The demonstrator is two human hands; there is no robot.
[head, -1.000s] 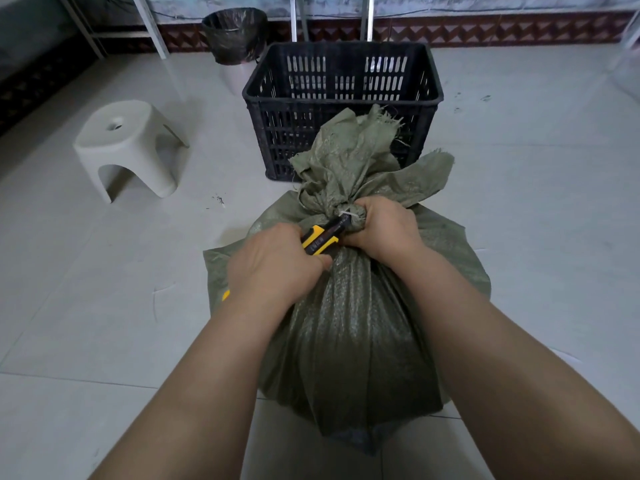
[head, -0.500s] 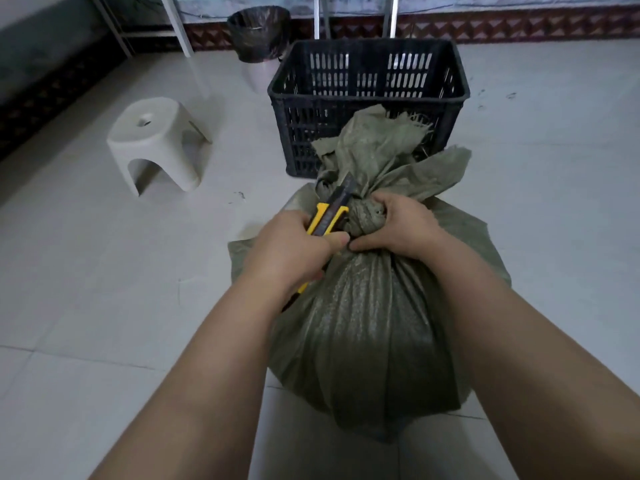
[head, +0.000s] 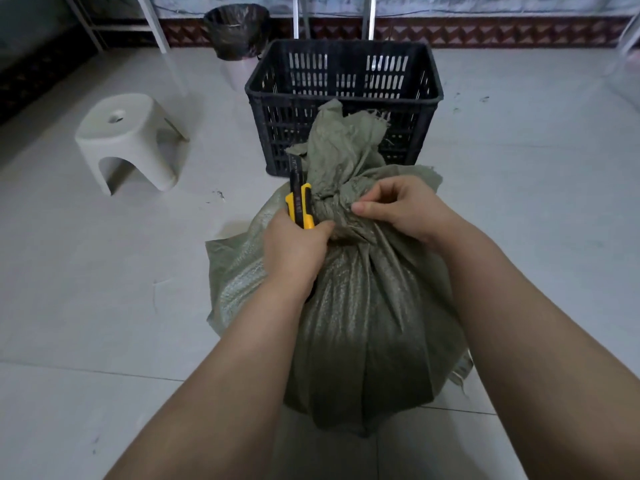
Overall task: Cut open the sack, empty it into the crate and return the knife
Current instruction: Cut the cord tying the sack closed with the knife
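Note:
A full green woven sack (head: 367,323) stands upright on the floor, its neck bunched tight and its loose top flaring above. My left hand (head: 294,249) grips a yellow and black utility knife (head: 298,199), held upright beside the left of the neck with the blade pointing up. My right hand (head: 403,209) rests on the right side of the neck, thumb and fingertips pinching at the fabric there. Just behind the sack stands a black slotted plastic crate (head: 343,95); I see nothing inside it.
A white plastic stool (head: 123,142) stands on the tiled floor at the left. A bin lined with a black bag (head: 237,31) sits behind the crate by the wall, between white metal frame legs. Small dark scraps lie on the tiles.
The knife has swung from lying across the neck to standing upright on its left side. My right hand has loosened its full grip on the neck to a fingertip pinch.

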